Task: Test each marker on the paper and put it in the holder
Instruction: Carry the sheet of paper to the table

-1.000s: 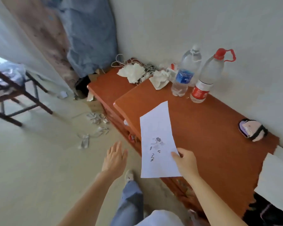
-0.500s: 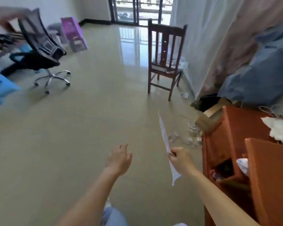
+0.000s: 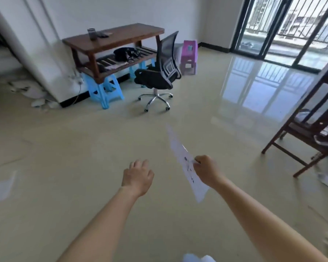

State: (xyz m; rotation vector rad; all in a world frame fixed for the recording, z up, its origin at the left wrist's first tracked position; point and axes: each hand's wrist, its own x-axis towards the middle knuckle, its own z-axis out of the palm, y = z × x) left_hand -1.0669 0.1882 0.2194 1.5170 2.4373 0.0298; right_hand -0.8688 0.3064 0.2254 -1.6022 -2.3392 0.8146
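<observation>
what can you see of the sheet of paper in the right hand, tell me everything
The paper is a thin white sheet, seen nearly edge-on, so it looks like a long narrow sliver slanting from upper left to lower right. Small dark marks show on its visible face near the grip, too blurred to read. It is held in the air above the beige floor. The right hand grips it at one long edge, fingers curled round it. The left hand does not touch it.

Office chair (image 3: pixel 159 76) beside wooden desk (image 3: pixel 125 37); wooden chair (image 3: pixel 301 132) at right.
</observation>
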